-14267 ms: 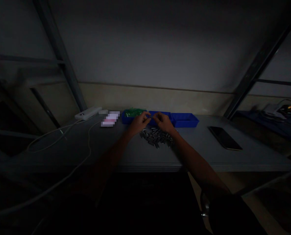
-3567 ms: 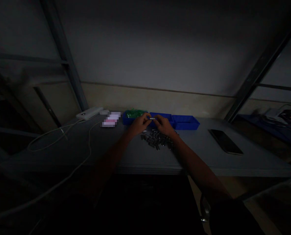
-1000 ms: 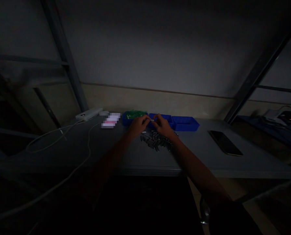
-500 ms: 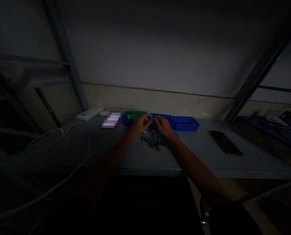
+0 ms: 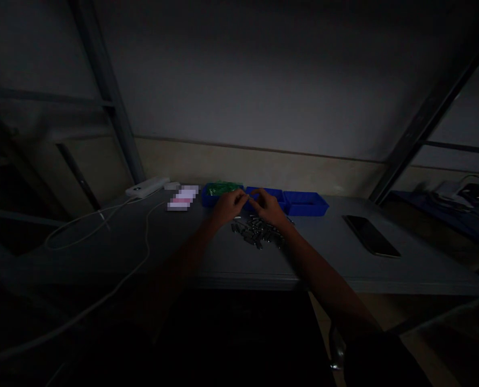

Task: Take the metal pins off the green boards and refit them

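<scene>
The scene is very dark. My left hand [image 5: 228, 206] and my right hand [image 5: 269, 207] meet fingertip to fingertip above the far part of a grey table [image 5: 207, 252], both pinched closed on something too small and dim to name. Just below them lies a heap of several small metal parts [image 5: 256, 233]. Right behind my hands stand blue trays in a row: the left one [image 5: 209, 200] holds green pieces [image 5: 220, 187], the middle one [image 5: 275, 194] is partly hidden by my right hand, the right one [image 5: 306, 203] looks dark inside.
A black phone [image 5: 370, 236] lies flat at the right. A white power strip [image 5: 146, 187] and its cable [image 5: 143, 242] run along the left. A blurred pink-white item [image 5: 182, 196] sits left of the trays. Metal frame posts rise at both sides.
My hands have stayed over the heap, the fingertips shifting slightly against each other; a small pale piece seen between them a second ago no longer shows.
</scene>
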Demonstrator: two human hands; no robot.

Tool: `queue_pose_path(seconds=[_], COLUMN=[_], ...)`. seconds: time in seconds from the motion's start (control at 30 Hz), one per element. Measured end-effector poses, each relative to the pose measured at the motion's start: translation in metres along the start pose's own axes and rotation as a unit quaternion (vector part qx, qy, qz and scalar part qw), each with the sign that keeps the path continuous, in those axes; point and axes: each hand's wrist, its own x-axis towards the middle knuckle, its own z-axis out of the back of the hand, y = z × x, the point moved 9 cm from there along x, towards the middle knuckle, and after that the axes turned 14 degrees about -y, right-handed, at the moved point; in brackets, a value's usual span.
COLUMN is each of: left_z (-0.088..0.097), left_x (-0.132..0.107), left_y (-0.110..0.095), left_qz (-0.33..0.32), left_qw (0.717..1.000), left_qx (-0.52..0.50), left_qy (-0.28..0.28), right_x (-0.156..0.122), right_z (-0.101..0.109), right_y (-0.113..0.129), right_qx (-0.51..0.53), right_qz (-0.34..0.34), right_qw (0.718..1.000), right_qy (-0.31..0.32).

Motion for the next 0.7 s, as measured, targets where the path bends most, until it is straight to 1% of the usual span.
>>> queue_pose_path(seconds=[0.2,0.37,0.47,0.57,0.7], left_z=[-0.0009,0.0003,-0.0024,-0.0043,-0.0047], left_x=[-0.0006,-0.0012,-0.0018,-0.0019,-0.0013], left_y=[0.0029,-0.0004,-0.0021,-0.0014,0.0022], left_qz=[0.013,0.002,-0.006,-0.011,-0.008], left_qw=[1.000,0.999,0.998,0.997,0.999], left_qx=[0.001,-0.040,-0.064,-0.072,-0.049], left_qy=[0.009,0.006,0.015,0.018,0.015], right_x=[0.0011,0.0019,0.0019,0.0019,0.0016], right_z=[0.0006,-0.0014,-0.0031,-0.0038,-0.0029], right_y=[0.0031,0.0021,0.0013,-0.0004,-0.0017], right_qx=[-0.021,-0.023,-0.019,-0.023,-0.018], right_qz=[0.023,0.043,0.055,0.048,0.027], right_qw=[1.000,0.999,0.998,0.999,0.999], right_qy=[-0.003,-0.003,-0.001,0.002,0.000])
